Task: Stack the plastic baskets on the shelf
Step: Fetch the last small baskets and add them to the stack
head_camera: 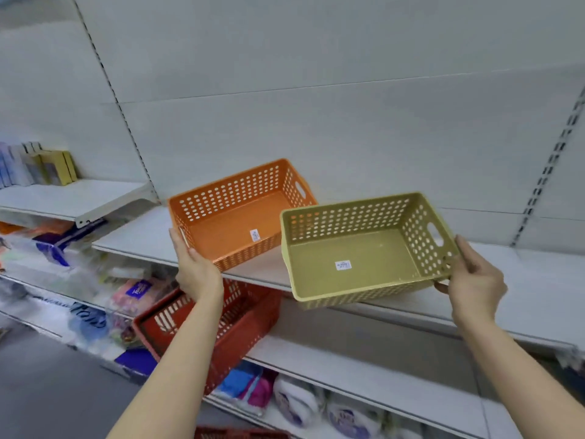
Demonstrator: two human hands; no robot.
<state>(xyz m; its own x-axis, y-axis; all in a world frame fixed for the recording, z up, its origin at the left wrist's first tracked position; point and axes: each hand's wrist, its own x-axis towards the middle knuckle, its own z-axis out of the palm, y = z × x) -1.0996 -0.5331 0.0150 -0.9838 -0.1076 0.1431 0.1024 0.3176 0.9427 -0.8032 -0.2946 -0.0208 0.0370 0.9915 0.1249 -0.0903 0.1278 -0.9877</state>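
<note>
An orange perforated plastic basket (234, 217) sits on the white shelf (139, 236), tilted toward me. My left hand (196, 267) grips its near left end. To its right, an olive-green basket (364, 248) of the same shape is held above the shelf's front edge, its left corner overlapping the orange basket's right side. My right hand (471, 277) holds the green basket by its right end, below the handle slot. Each basket has a small white label on its floor.
A dark red basket (240, 324) stands on the shelf below, behind my left forearm. Wrapped tissue packs (136, 293) fill the lower left shelves, and boxes (53, 167) stand on the upper left shelf. Slotted uprights run up the back wall.
</note>
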